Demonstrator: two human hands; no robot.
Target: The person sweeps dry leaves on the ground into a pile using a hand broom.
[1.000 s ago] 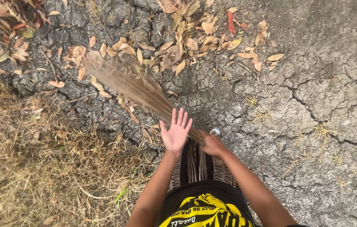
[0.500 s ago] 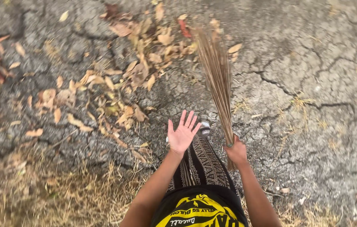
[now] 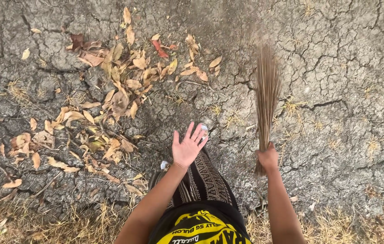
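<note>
Where the cracked grey ground spreads wide, a loose scatter of dry brown leaves lies to the person's left, well apart from the stick broom. That broom of thin brown sticks points away from the person, its fanned tips blurred above the ground, its bound end clenched in the right hand. Smaller yet, the left hand hovers empty, fingers spread, above striped trousers.

Stiff stick broom (dry fibres), cracked rough ground
</note>
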